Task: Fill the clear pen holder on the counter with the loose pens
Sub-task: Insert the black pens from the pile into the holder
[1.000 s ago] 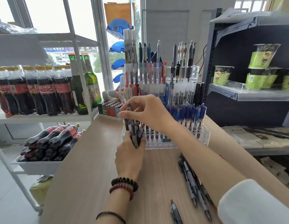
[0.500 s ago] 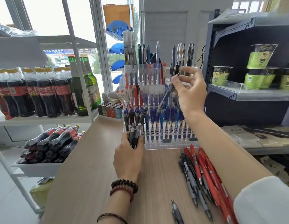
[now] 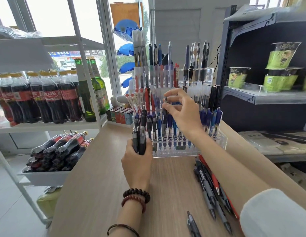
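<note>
Pale wood-grain bench (image 3: pixel 101 177) is seen running from the near edge to the window. Dark grey metal shelving (image 3: pixel 234 48) is set along its right side, with green paper cups (image 3: pixel 282 55) stacked on it. White wire rack (image 3: pixel 46 127) is placed to the left, loaded with upright cola bottles (image 3: pixel 51 98) and green glass bottles (image 3: pixel 85 93).

Clear acrylic tiered pen holder (image 3: pixel 222 142) is stood on the bench at the far middle. Its rows are largely filled with upright pens: blue in front, red, white and dark ones behind.

Heap of loose grey, black and red pens (image 3: pixel 207 189) is laid on the bench just right of the holder's front, partly covered by the right forearm.

Left hand (image 3: pixel 136 161) is held upright just before the holder's left corner. Its fingers are wrapped round a bundle of dark pens (image 3: pixel 140 130) pointing up.

Right hand (image 3: pixel 184 112) is raised over the holder's front rows. One dark pen (image 3: pixel 165 106) is pinched near its top between thumb and forefinger, with the other fingers loosely spread. Whether its tip is seated in a slot cannot be told.

Single dark pen (image 3: pixel 191 223) is left lying alone near the bench's near edge.

Dark and reddish bead bracelets (image 3: pixel 136 195) are worn on the left wrist
</note>
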